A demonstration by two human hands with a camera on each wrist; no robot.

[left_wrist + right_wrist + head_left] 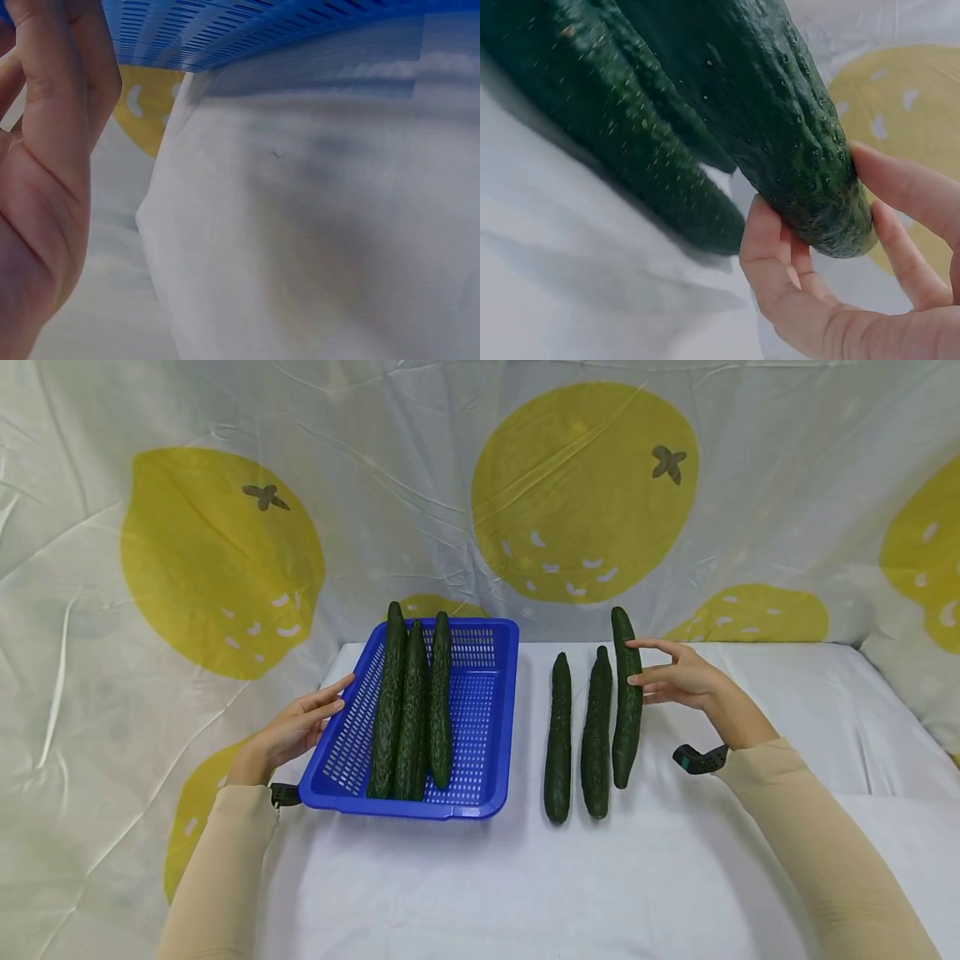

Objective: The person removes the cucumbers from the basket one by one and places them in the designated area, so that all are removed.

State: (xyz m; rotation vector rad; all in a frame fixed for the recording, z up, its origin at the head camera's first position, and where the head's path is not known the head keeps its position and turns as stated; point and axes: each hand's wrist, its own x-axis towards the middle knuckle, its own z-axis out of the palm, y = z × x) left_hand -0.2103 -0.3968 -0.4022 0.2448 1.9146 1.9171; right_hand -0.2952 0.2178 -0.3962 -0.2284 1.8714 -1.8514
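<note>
My left hand is at the left side of a blue plastic basket, fingers fairly straight and touching its outer wall near the rim. In the left wrist view the same hand reaches up beside the basket's slotted wall. Three dark green cucumbers lie lengthwise in the basket's left and middle part. My right hand pinches another cucumber, the rightmost of three outside the basket. Up close, thumb and fingers hold this cucumber near one end.
Two more cucumbers, one left and one right, lie side by side on the white tablecloth, between the basket and the held cucumber. Behind the table hangs a pale curtain printed with yellow lemons.
</note>
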